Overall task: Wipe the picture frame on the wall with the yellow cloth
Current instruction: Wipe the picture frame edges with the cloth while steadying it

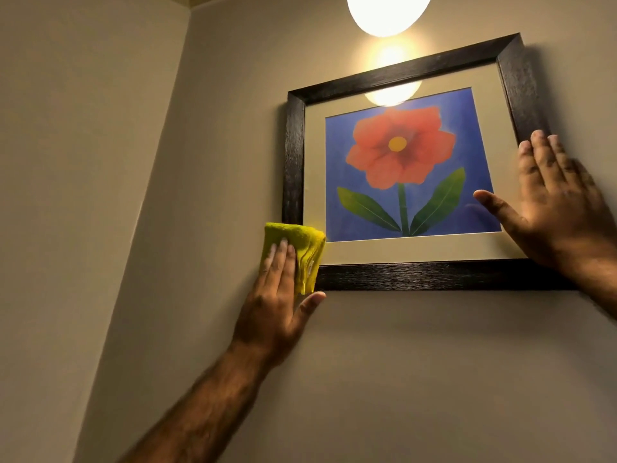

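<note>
A dark wooden picture frame (414,277) hangs on the beige wall, holding a print of a red flower on blue with a cream mat. My left hand (278,302) presses a folded yellow cloth (302,243) flat over the frame's lower left corner, fingers on top of the cloth and thumb below the bottom rail. My right hand (561,208) lies flat with spread fingers on the frame's right side, covering its lower right corner and part of the glass. It holds nothing.
A glowing round lamp (389,11) hangs above the frame and reflects in the glass. A room corner (160,175) runs down the wall left of the frame. Bare wall lies below the frame.
</note>
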Motion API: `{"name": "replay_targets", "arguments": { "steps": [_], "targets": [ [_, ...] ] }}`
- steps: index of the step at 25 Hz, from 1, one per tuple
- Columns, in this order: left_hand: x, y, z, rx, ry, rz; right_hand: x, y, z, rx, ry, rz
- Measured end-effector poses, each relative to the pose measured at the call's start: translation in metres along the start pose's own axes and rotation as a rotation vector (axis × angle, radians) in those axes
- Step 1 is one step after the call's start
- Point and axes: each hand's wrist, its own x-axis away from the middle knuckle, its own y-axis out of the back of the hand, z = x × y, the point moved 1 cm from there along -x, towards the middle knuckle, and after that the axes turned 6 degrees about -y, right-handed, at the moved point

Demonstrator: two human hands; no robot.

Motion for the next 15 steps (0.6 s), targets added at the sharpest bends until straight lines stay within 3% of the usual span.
{"name": "replay_targets", "arguments": {
  "steps": [4, 11, 15],
  "targets": [
    [-0.037, 0.011, 0.008, 0.005, -0.021, 0.004, 0.002, 0.0, 0.002, 0.002, -0.004, 0.008],
    [-0.213, 0.037, 0.031, 0.002, 0.125, -0.007, 0.003, 0.004, 0.004, 0.029, -0.002, 0.015],
    [-0.208, 0.03, 0.04, -0.031, 0.087, -0.056, 0.003, 0.004, 0.005, 0.033, 0.0, 0.004]
  ]
}}
